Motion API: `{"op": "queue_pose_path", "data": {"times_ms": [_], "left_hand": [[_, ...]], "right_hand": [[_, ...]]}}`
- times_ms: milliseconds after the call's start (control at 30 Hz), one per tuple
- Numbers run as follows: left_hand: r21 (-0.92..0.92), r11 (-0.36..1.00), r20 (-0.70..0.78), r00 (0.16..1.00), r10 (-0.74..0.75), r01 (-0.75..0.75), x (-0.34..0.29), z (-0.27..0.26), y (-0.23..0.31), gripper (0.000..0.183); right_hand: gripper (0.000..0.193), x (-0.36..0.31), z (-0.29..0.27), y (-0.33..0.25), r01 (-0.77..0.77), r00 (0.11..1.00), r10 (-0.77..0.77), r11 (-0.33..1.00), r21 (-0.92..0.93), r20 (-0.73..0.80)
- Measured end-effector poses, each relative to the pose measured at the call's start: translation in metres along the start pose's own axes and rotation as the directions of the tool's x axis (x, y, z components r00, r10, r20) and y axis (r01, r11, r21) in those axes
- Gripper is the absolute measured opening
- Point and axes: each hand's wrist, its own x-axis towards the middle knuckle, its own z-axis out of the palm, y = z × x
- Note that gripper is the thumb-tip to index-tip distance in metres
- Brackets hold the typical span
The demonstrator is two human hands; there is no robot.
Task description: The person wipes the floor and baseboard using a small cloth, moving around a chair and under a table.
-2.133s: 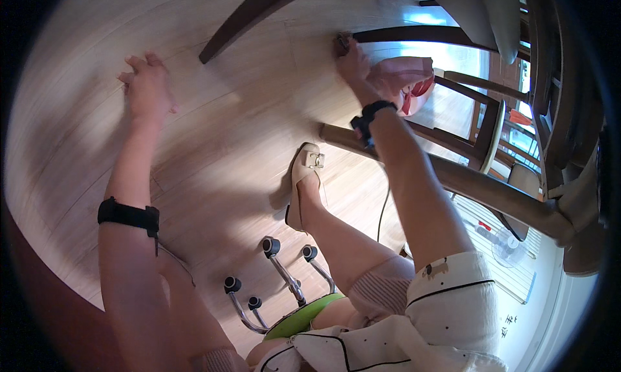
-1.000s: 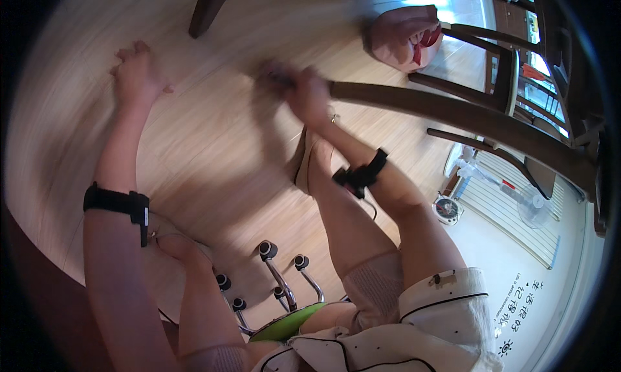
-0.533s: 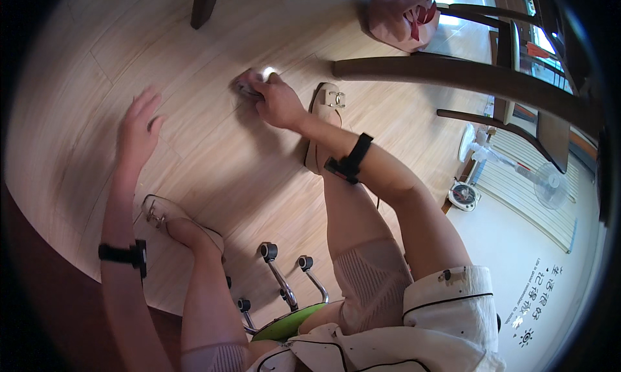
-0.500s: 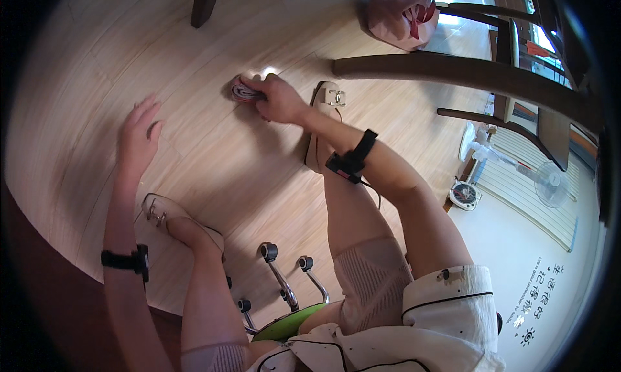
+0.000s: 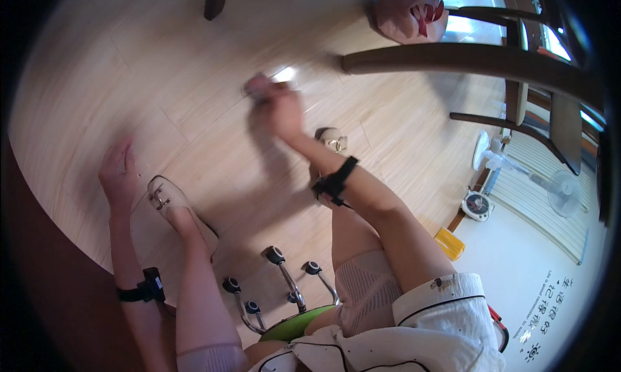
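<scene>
My right hand (image 5: 284,112) reaches forward over the wood floor, its fingers closed on a folded cloth (image 5: 259,85), pinkish, whose layers show in the earlier frame. Motion smears both hand and cloth now. The cloth is at floor level, close to a bright patch of light. Off to the left, my left hand (image 5: 119,173) hangs low with its fingers curled together, and nothing shows in them. Beside it is my left shoe (image 5: 166,194), beige with a metal buckle. My right shoe (image 5: 333,139) stands under my right forearm, partly hidden by it.
A dark wooden chair (image 5: 453,57) lies across the right side, with a pink bag (image 5: 411,16) beyond it. Another dark leg (image 5: 215,0) stands at the top. Wheeled chair legs (image 5: 284,268) are below me. Along the right wall are a fan (image 5: 561,194) and a yellow object (image 5: 449,243).
My right hand has moved the cloth slightly right and forward. My left hand has drawn back toward me and its fingers have curled in. The yellow object has come into view.
</scene>
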Motion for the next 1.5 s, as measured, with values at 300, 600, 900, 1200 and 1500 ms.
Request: {"op": "queue_pose_path", "data": {"times_ms": [300,600,900,1200,1500], "left_hand": [[0.038,0.998,-0.063,0.997,-0.044,0.046,-0.047,-0.04,-0.08,0.032],[0.048,0.987,-0.034,0.988,-0.153,0.155,-0.078,-0.054,-0.122,0.031],[0.096,0.99,0.103,0.99,0.094,-0.104,-0.026,-0.033,-0.024,0.032],[0.187,0.969,0.233,0.966,0.115,-0.16,-0.022,-0.008,-0.039,0.035],[0.033,0.972,0.264,0.94,0.216,-0.232,0.003,0.003,0.012,0.038]], "right_hand": [[0.034,0.018,-0.014,-0.067,0.063,0.995,-0.033,0.936,0.346,-0.092],[0.031,0.009,-0.012,-0.007,-0.073,0.997,0.074,0.996,0.05,-0.024],[0.042,0.009,-0.039,-0.032,-0.002,0.995,-0.027,0.958,0.287,0.098],[0.022,-0.015,-0.028,-0.012,0.076,0.984,-0.048,0.984,-0.16,0.172],[0.041,0.004,-0.076,0.029,-0.065,0.998,0.064,0.994,0.088,0.003]]}}
